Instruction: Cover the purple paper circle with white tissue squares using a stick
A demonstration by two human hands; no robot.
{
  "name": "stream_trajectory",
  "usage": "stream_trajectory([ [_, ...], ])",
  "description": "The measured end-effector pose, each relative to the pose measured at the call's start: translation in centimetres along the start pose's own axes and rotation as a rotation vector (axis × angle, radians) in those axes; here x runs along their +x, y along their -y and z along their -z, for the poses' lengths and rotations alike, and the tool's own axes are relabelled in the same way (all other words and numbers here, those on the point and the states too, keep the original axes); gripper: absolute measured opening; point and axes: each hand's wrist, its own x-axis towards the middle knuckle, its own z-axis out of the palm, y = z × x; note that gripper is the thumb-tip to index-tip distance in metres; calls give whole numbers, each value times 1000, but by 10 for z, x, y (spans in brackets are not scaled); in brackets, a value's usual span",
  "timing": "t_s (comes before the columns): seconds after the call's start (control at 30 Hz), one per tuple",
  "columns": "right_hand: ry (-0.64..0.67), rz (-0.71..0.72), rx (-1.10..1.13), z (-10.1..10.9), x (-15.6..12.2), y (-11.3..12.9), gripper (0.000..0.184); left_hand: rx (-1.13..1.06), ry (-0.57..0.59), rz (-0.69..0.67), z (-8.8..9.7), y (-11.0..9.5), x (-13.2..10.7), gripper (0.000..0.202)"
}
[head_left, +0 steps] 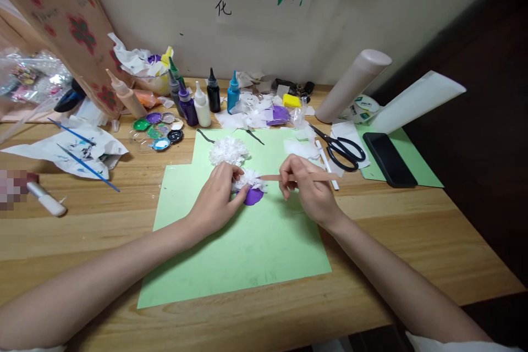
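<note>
My left hand rests on the light green paper sheet with its fingers pressed on a purple paper circle that is partly covered with white crumpled tissue. My right hand pinches a thin wooden stick, whose tip points left into the white tissue. A second, fully white tissue pompom lies on the green sheet just beyond my hands.
Black scissors, a white pen and a black phone lie to the right. Ink bottles, paint lids and paper scraps stand behind. Brushes on stained paper and a glue stick lie left.
</note>
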Motion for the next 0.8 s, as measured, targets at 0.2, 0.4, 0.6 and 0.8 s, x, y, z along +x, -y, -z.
stream_trajectory([
  [0.2, -182, 103, -497, 54, 8, -30, 15, -64, -11, 52, 4, -3, 0, 16],
  [0.4, -71, 169, -654, 63, 12, -59, 14, -70, -42, 59, 5, -2, -1, 18],
  [0.6, -180, 253, -688, 54, 15, -64, 13, -73, -48, 7, 6, -2, -1, 18],
  [0.8, -388, 256, -550, 50, 6, -51, 11, -72, -34, -3, 7, -4, -2, 12],
])
